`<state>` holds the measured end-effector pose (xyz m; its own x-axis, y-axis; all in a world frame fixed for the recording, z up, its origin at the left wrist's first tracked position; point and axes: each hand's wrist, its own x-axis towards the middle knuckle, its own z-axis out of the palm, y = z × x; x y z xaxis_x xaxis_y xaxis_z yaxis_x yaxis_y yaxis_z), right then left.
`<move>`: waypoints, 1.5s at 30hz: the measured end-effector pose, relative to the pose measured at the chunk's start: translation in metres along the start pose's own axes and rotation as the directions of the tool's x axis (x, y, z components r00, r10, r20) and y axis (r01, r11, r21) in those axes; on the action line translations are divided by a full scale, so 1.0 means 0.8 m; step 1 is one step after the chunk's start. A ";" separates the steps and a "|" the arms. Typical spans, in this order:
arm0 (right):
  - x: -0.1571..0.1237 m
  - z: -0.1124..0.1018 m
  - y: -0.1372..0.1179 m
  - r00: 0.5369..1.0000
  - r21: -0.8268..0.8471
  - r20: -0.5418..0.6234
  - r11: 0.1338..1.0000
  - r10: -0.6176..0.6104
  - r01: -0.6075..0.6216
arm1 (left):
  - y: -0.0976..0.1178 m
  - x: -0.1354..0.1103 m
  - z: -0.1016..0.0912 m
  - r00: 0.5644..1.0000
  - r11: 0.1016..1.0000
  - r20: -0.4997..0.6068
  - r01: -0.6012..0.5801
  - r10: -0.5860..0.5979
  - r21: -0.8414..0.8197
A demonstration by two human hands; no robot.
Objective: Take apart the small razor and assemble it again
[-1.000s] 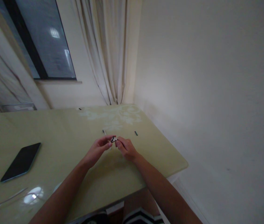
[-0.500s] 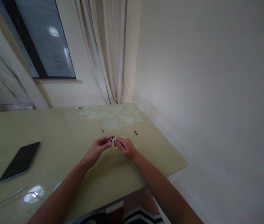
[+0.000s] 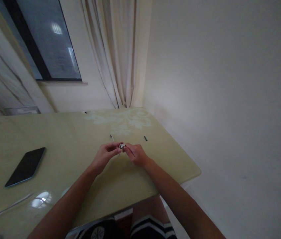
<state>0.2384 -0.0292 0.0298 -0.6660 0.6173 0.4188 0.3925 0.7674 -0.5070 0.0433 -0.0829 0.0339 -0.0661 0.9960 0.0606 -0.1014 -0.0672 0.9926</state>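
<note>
A small black-and-white object [image 3: 122,146] is pinched between my two hands above the table; its kind is too small to tell. My left hand [image 3: 105,154] closes thumb and fingers on its left side. At its right side my right hand [image 3: 137,155] grips with thumb and forefinger, the other fingers curled. Just behind my left fingertips lies a thin white pen-like stick [image 3: 112,137] with a dark end, partly hidden by the hand. A short dark piece, like a pen cap [image 3: 145,138], rests beyond my right hand.
The pale green table [image 3: 63,139] ends at a rounded right corner near the wall. A dark tablet [image 3: 26,167] lies on the left. A white cable [image 3: 11,206] runs at the front left. Another small dark piece [image 3: 85,112] is at the far edge, below the curtain [image 3: 120,59].
The view has shifted slightly, so the table items appear a little higher and further right. Both hands keep their pinch on the small object with hardly any change.
</note>
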 end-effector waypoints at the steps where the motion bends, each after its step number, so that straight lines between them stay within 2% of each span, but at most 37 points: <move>1: 0.000 0.000 0.001 1.000 -0.008 0.002 1.000 0.003 -0.003 | -0.001 0.000 0.000 1.000 1.000 -0.001 0.002 -0.002 0.005; 6: 0.001 0.003 0.005 1.000 0.035 -0.007 0.999 0.004 -0.004 | 0.000 0.001 0.001 1.000 1.000 0.006 -0.006 0.006 0.025; 10: 0.003 0.006 0.005 0.999 0.186 -0.043 0.982 0.026 -0.018 | 0.004 0.001 0.008 1.000 0.999 -0.010 -0.027 0.027 0.032; 14: 0.007 0.007 0.003 0.996 0.449 -0.032 0.892 0.080 -0.057 | 0.008 0.001 0.015 0.997 0.997 -0.042 -0.069 0.070 0.032; 18: 0.010 0.010 0.003 0.994 0.575 0.000 0.813 0.109 -0.089 | 0.011 0.001 0.016 0.996 0.996 -0.054 -0.073 0.076 0.057; 22: 0.010 0.012 0.006 0.991 0.601 0.009 0.792 0.131 -0.111 | 0.010 0.001 0.012 0.995 0.996 -0.067 -0.074 0.078 0.058; 32: 0.011 0.013 0.004 0.992 0.559 -0.021 0.824 0.126 -0.093 | -0.007 0.008 0.003 0.990 0.985 -0.060 -0.123 0.131 0.117; 38: 0.011 0.014 0.001 0.988 0.561 -0.034 0.821 0.153 -0.108 | -0.006 0.005 0.004 0.979 0.973 -0.083 -0.174 0.188 0.150; 45: 0.011 0.013 -0.001 0.988 0.569 -0.023 0.814 0.156 -0.116 | -0.002 0.003 0.002 0.982 0.976 -0.068 -0.168 0.179 0.141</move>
<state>0.2257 -0.0263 0.0263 -0.5821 0.7332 0.3514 0.0360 0.4550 -0.8898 0.0451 -0.0806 0.0324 -0.1502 0.9616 0.2299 0.0517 -0.2246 0.9731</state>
